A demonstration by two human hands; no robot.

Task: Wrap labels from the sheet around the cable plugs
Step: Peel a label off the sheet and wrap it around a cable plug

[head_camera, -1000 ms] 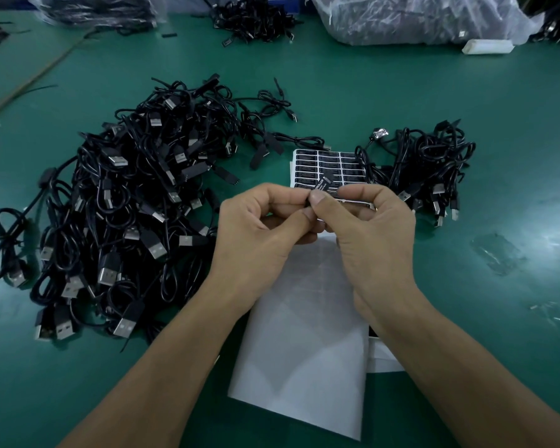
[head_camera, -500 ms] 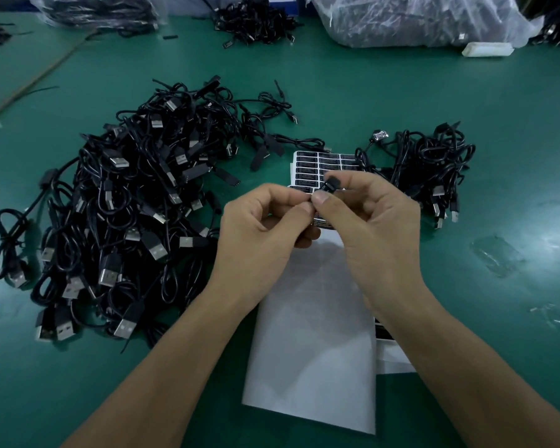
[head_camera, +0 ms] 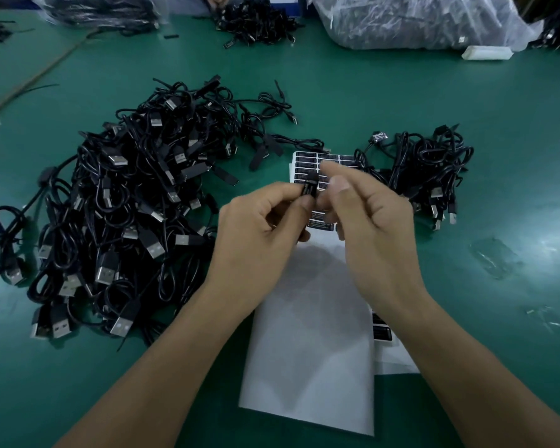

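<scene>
Nearly upright, small black plug (head_camera: 308, 188) between left hand (head_camera: 256, 234) fingertips

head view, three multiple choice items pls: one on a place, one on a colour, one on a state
1. Where does the big cable pile lie?
A. left of the label sheet
B. on a shelf
C. in a drawer

2. What colour is the table?
A. white
B. green
C. red

3. How is the black plug at this moment?
A. lying on the table
B. buried in the pile
C. pinched in the left hand

Key: 1 A, the pile spreads out left of the sheet; 2 B, bare green surface shows all round; 3 C, thumb and fingers close on it above the sheet.
</scene>
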